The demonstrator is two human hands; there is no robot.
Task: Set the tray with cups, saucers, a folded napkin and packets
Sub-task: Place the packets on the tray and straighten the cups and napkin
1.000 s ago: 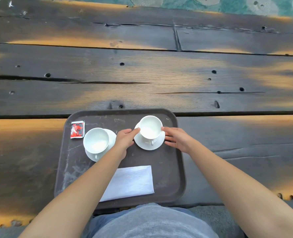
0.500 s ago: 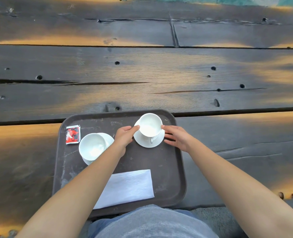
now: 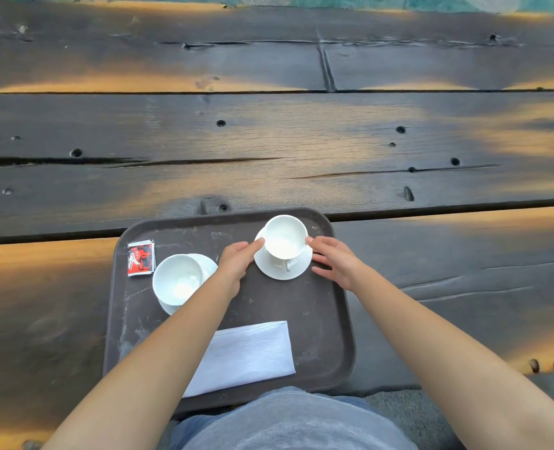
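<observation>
Head view: left hand (image 3: pixel 235 263) fingers (image 3: pixel 258 244), straight and together, touch the right cup (image 3: pixel 285 237) rim at its 9 o'clock; right hand (image 3: pixel 335 261) fingers (image 3: pixel 311 241), spread, touch it at 3. That cup stands on its saucer (image 3: pixel 282 272), at the tray (image 3: pixel 285 306) 1 o'clock. On the tray: left cup (image 3: pixel 178 279) on left saucer (image 3: pixel 210 260) at 9, packet (image 3: pixel 141 258) at 10, folded napkin (image 3: pixel 246 352) at 6.

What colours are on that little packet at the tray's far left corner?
The small square packet is red with black and white markings, seen in the head view.
</observation>
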